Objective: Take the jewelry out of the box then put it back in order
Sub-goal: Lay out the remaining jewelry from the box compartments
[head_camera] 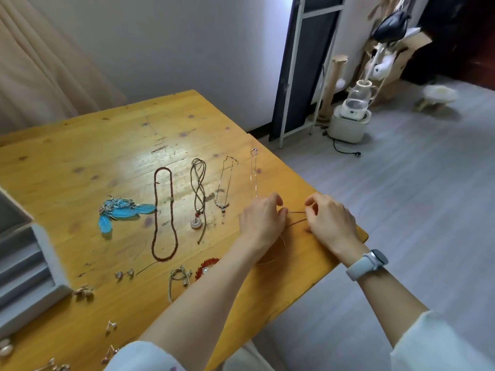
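Near the desk's (80, 145) right edge, both hands lie palm-down: left hand (261, 220) and right hand (330, 220) each pinch an end of a thin cord necklace (296, 222) with curled fingers. At far left, grey jewelry box (45, 253); padded compartments' contents not discernible.

Two bare forearms, sleeves pushed up toward the elbows. Left sleeve (144, 356) white, loose, soft fabric, with a small reddish mark at its lower edge. Right sleeve (442, 344) white too, wide cuff with a slightly rough hem. Smartwatch (368, 263) on the right wrist, above the right sleeve: pale grey-blue band, rounded grey case, dark screen. Left hand (261, 222) and right hand (330, 219) bare, no rings visible.
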